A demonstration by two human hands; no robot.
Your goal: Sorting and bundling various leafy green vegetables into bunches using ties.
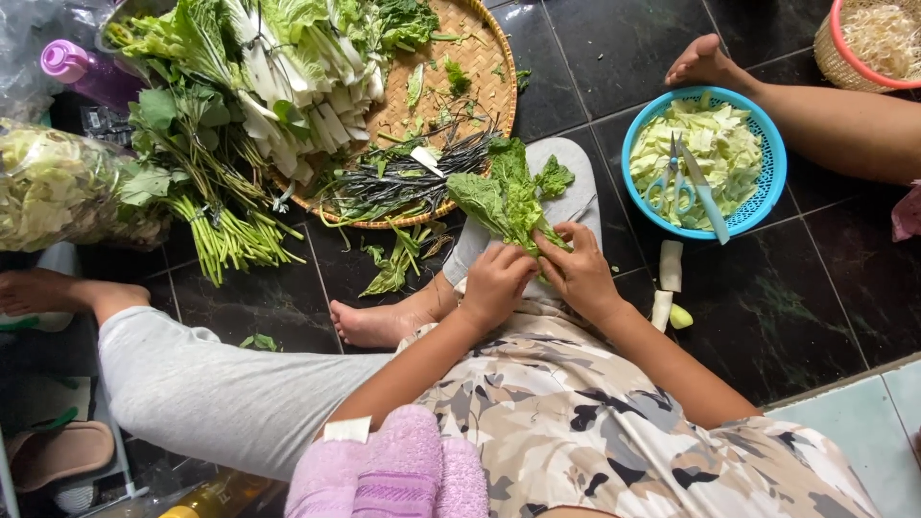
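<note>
Both hands, left hand (496, 281) and right hand (578, 273), pinch the stem of a leafy green vegetable bunch (508, 195), seemingly tightly, near the round woven bamboo tray (484, 72), left of the blue plastic colander (767, 187).

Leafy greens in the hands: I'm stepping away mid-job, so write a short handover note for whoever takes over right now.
Left hand: shut on the stem end of the bunch of leafy greens, held over the lap.
Right hand: pinching the same stems from the other side.
Woven tray ahead: piled with uncut greens and pale stalks, dark stems at its near edge; loose long-stemmed greens on the floor beside it.
Blue colander to the right: holds cut pale leaves, scissors and a knife.
Done: one colander of cut leaves.
Left: the bunch in hand looks whole, and most of the tray pile is untouched.
</note>
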